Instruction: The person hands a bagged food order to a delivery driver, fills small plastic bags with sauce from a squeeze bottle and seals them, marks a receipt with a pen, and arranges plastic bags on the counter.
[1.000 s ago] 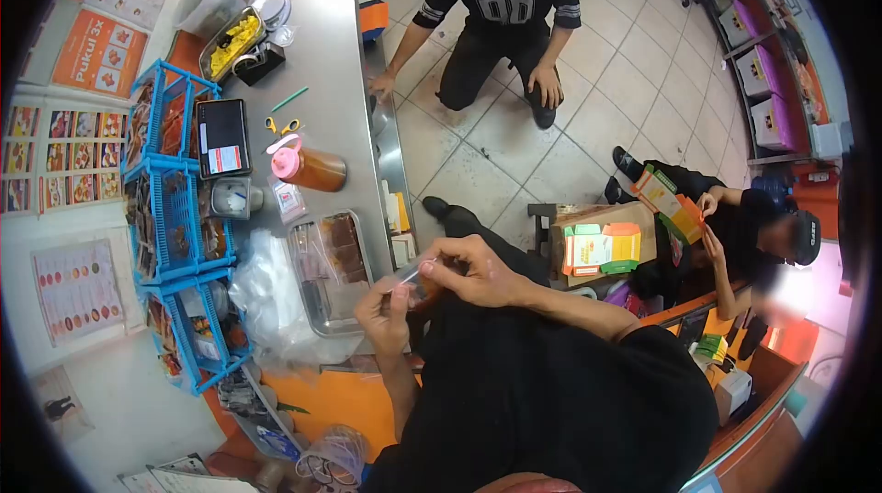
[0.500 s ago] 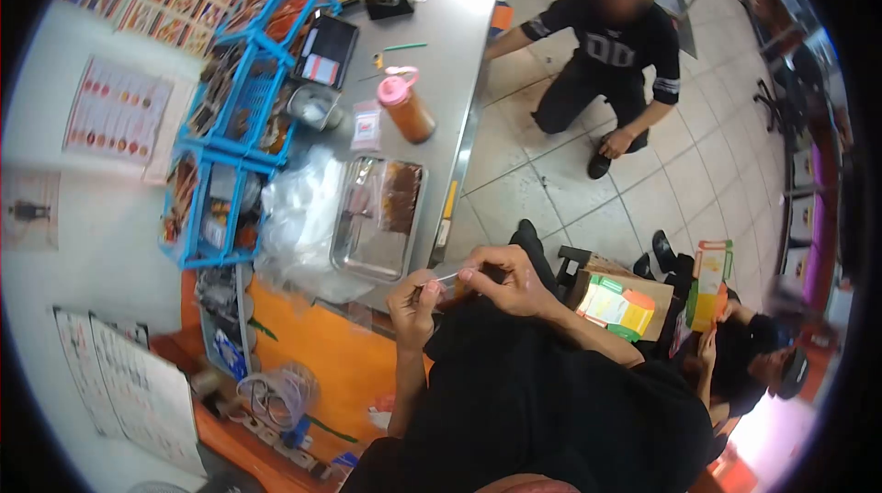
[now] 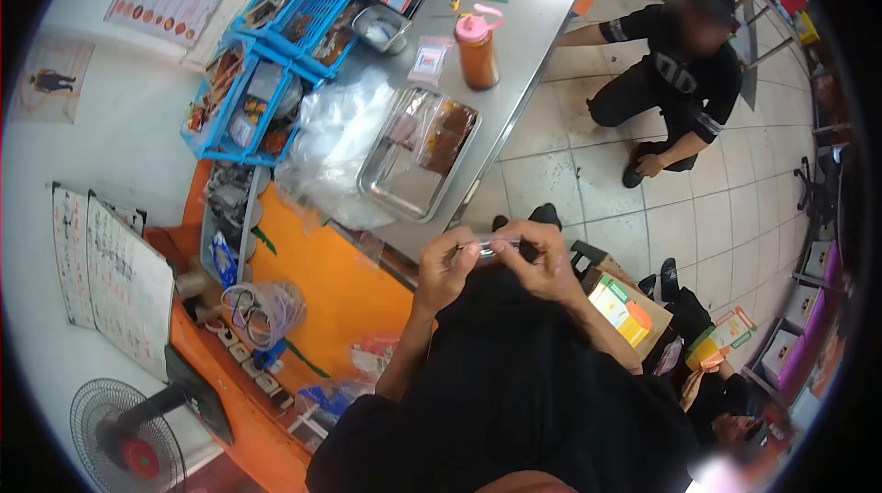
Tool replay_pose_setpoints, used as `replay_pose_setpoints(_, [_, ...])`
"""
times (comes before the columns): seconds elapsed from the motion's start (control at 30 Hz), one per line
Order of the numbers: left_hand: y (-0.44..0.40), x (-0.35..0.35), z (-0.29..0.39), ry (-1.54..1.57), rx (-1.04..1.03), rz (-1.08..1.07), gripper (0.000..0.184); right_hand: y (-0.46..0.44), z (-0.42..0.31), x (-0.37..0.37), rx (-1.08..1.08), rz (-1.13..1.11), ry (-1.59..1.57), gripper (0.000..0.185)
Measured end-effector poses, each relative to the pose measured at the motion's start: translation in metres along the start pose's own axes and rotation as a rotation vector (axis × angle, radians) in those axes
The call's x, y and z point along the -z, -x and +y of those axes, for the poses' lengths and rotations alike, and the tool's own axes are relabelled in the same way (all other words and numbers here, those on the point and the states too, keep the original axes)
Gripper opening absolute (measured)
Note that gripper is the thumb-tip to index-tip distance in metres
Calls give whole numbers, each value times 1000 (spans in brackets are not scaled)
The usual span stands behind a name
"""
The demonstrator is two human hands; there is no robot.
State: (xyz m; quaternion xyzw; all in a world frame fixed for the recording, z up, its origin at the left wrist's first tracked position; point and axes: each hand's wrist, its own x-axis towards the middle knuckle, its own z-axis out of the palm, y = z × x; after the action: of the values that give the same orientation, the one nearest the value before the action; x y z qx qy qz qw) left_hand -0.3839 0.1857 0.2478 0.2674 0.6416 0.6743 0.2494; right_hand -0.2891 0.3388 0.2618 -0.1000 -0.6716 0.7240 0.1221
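Near the middle of the frame, the left hand (image 3: pixel 446 263) and right hand (image 3: pixel 540 259) face each other, each pinching a clear plastic piece (image 3: pixel 487 249) between thumb and bent fingers. The piece is small, see-through and glossy, with pale streaks of light along it; it spans the narrow gap between the two thumbs, and the fingers hide its ends, so its full shape cannot be told. Both hands are over the person's dark clothing, just beyond the near edge of the desk (image 3: pixel 528 43).

On the desk, above and left of the hands, a metal tray (image 3: pixel 397 182) holds brown packs (image 3: pixel 452 136) toward its upper right side, with clear wrapping over part of them. A heap of clear plastic bags (image 3: pixel 333 136) lies just left of the tray. Above the tray are a small flat packet (image 3: pixel 428 61) and an upright bottle (image 3: pixel 478 61) with a pink lid and brown contents. Blue baskets (image 3: pixel 299 43) line the upper left.

At lower left, a clear container (image 3: pixel 265 317) stands near an orange panel (image 3: pixel 344 277). At upper right, a person (image 3: pixel 680 79) in black crouches on the tiled floor (image 3: pixel 611 185). At lower right, another person's hand holds a yellow and green carton (image 3: pixel 730 332).
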Motion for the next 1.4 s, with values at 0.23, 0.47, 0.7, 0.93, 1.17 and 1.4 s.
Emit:
replay_pose_setpoints(0.23, [-7, 5, 0, -158, -78, -119, 21, 6, 7, -5, 15, 3, -1, 9])
replay_pose_setpoints(0.47, [-7, 9, 2, -268, -69, -232, 17, 4, -3, 3, 103, -53, 197, 5])
replay_pose_setpoints(0.7, [-11, 12, -2, -320, -194, -272, 20, 6, 9, 4, 120, -116, 199, 7])
replay_pose_setpoints(0.93, [-7, 20, -4, -386, -88, -353, 14, 7, 14, 7, 136, -151, 166, 8])
replay_pose_setpoints(1.17, [2, 26, 5, -315, -127, -172, 19, 4, 19, 0, -166, 14, -375, 12])
replay_pose_setpoints(1.4, [2, 22, -7, -214, -130, -75, 25, -16, 40, 0, -239, 25, -175, 26])
